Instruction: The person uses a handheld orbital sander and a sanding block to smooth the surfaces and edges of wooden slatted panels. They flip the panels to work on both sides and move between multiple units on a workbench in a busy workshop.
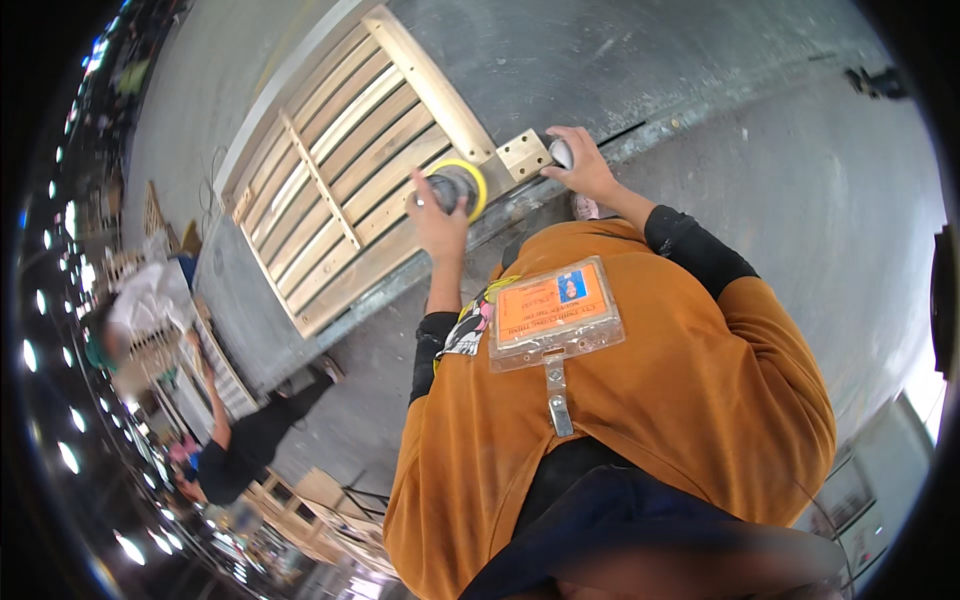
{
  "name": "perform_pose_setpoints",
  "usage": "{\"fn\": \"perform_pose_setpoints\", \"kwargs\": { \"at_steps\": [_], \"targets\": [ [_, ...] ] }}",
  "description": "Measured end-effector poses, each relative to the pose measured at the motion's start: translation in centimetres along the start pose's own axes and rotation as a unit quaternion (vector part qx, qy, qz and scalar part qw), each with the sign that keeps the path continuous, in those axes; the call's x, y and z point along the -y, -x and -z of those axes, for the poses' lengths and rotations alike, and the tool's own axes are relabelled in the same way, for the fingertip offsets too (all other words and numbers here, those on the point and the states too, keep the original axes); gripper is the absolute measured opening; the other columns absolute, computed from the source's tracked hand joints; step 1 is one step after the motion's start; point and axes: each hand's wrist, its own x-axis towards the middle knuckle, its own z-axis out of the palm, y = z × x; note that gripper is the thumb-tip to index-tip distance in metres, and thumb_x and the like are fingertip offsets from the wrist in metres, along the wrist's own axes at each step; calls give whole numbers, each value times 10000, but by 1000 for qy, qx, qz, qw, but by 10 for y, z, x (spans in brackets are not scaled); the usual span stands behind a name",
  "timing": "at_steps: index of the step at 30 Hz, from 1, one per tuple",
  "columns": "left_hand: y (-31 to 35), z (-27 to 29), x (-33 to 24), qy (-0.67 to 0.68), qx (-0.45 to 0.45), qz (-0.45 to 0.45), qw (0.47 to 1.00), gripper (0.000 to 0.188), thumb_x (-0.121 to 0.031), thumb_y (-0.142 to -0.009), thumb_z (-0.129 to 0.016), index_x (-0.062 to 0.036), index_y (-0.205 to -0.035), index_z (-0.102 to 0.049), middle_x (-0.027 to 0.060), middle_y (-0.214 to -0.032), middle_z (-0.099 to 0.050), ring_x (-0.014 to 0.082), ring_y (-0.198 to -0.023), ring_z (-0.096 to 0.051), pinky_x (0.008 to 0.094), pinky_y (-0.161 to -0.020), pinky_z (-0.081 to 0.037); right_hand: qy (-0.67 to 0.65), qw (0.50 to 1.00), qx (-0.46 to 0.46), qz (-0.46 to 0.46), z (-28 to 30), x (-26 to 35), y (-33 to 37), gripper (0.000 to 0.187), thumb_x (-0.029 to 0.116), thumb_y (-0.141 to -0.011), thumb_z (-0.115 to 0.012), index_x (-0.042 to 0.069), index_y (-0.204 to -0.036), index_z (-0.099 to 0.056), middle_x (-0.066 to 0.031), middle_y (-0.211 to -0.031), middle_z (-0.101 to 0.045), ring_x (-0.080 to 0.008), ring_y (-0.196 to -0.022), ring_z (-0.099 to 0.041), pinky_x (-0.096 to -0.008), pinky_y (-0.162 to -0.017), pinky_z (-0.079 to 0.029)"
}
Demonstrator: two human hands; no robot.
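Observation:
My left hand [438, 218] is closed on a round dark-grey sanding pad [472, 184] with a bright yellow rim. The pad rests at the near right corner of a slatted wooden panel [335, 140], beside its end rail. My right hand [586, 168] curls around a small rounded whitish-grey thing [562, 153] whose kind I cannot make out. That thing sits against the end of a short wooden piece [524, 155] with several dark holes, which sticks out from the panel's corner. The right fingertips touch or nearly touch this wood.
The panel lies on a large grey worktable [570, 60], its near edge [650, 132] running in front of me. A dark object [876, 83] lies at the far right. To the left, co-workers, one in dark clothing [245, 450], stand by other wooden pieces [300, 510].

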Motion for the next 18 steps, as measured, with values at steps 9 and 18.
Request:
{"fn": "perform_pose_setpoints", "kwargs": {
  "at_steps": [9, 18],
  "targets": [
    [-6, 27, -23, 547, -408, 124, 720, 878, -55, -911, -616, -125, -1562, -32, 200, -1584, -128, 329, -1387, -321, 430, -1129, -318, 84, 985, 151, 2, -12, 24, -34, 845, 231, -679, -855, 178, -1395, -409, -157, -1179, -427, -356, -1094, -521, -431, -933, -472],
    [-1, 18, -28, 319, -508, 86, 795, 868, -87, -899, -645, -171, -1561, -89, 262, -1518, -196, 384, -1325, -390, 460, -1048, -417, 37, 973, 225, 47, -3, 0, -52, 711, 188, -730, -807, 139, -1352, -466, -172, -1194, -412, -351, -1118, -500, -405, -979, -441]
  ]
}}
